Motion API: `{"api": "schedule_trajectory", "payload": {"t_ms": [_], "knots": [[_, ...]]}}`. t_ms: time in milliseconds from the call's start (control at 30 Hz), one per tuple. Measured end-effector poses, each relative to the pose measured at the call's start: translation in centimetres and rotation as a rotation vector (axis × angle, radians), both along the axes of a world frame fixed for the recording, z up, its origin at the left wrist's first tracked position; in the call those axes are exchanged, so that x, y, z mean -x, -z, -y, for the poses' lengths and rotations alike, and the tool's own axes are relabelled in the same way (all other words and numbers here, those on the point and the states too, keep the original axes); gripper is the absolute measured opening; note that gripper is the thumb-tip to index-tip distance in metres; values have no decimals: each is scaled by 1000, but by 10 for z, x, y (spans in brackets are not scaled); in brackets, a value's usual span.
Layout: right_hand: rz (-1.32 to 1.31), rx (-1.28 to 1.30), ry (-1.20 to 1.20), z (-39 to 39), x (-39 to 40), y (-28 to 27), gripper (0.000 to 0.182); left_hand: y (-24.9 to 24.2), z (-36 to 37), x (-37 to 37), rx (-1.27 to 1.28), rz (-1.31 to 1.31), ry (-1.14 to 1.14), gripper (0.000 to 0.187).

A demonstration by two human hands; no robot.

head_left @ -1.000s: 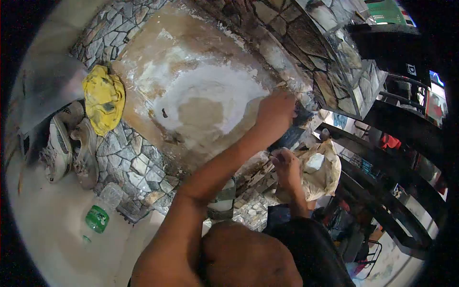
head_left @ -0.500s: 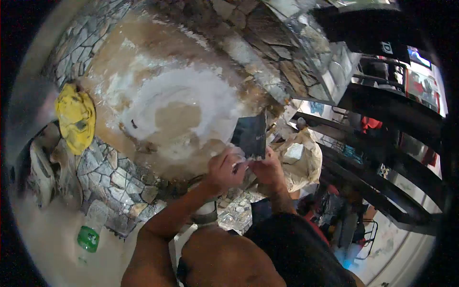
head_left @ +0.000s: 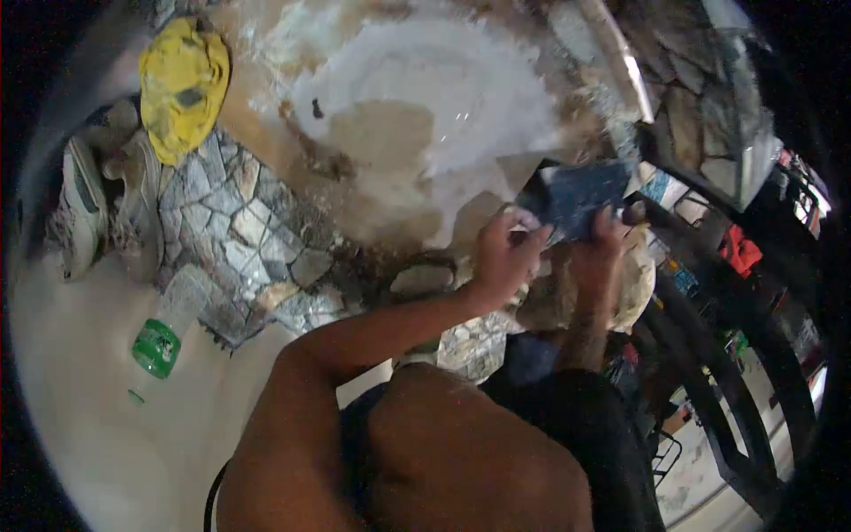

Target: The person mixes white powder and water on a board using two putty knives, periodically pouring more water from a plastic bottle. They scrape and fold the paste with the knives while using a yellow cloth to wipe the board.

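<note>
My right hand [head_left: 606, 238] grips a dark, flat rectangular panel [head_left: 585, 197] by its near edge, thumb lying over its face. Just left of the panel, my left hand [head_left: 507, 257] has its fingers curled into a pinch, with a pale bit showing at the fingertips; I cannot tell what it is. Beyond both hands spreads a whitish, wet-looking patch [head_left: 496, 89] on a tan, smeared surface. A crumpled brown paper bag [head_left: 636, 279] sits beside my right wrist, partly hidden by it.
A yellow cloth [head_left: 182, 97] lies at the upper left, beside a pair of light shoes [head_left: 86, 208]. Below them is a clear bottle with a green label [head_left: 156, 348]. Irregular stone paving [head_left: 235, 222] runs along the left, and black rails [head_left: 700, 381] stand at the right.
The view has shifted, so the scene sits further up and right. The panel is now turned more face-up, and my left hand has come away from its near edge.
</note>
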State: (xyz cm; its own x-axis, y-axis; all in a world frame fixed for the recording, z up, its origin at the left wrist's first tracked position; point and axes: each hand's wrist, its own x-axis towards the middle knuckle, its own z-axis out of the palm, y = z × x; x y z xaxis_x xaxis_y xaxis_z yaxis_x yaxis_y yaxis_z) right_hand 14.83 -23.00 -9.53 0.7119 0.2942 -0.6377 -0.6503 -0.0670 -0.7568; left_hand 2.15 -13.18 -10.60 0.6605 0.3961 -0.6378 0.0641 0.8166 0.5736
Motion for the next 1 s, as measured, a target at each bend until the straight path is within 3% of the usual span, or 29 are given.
{"api": "schedule_trajectory", "payload": {"t_ms": [33,67,100,167,233,300,333,367,467,533,600,667,767,800,933,1000], "knots": [[54,-5,8,-10,-6,-10,38,1,4,1,63,27,-27,19],[133,118,-143,1,-12,-4,38,-2,7,3,84,-10,27,22],[216,241,-295,15,-23,-2,38,-2,18,12,-105,23,137,22],[235,175,-336,14,-36,-6,38,12,51,29,-515,127,323,23],[59,-184,-99,-8,-26,-13,38,35,77,55,-670,315,729,22],[209,-104,-273,-22,-26,-9,34,30,82,61,-730,508,1014,27],[15,-290,-207,-50,-23,-23,34,29,84,61,-758,605,1158,31],[-180,-475,-138,-70,-19,-30,34,35,90,62,-798,649,1141,35],[455,132,-734,-91,-9,-26,34,51,98,70,-884,724,1091,38],[185,-193,-395,-107,3,-39,31,44,91,71,-902,725,1035,31],[47,-190,-229,-110,2,-40,30,46,94,70,-941,745,985,31],[49,125,-242,-100,-8,-29,28,50,98,71,-962,744,997,30],[216,396,-439,-79,-19,-14,27,54,104,72,-956,735,1085,29],[343,393,-483,-64,-25,1,25,61,110,72,-959,746,1099,29],[313,410,-481,-66,-34,-1,35,61,111,70,-1016,691,1218,30],[347,425,-457,-73,-34,3,37,61,110,71,-1047,696,1115,31]]}}
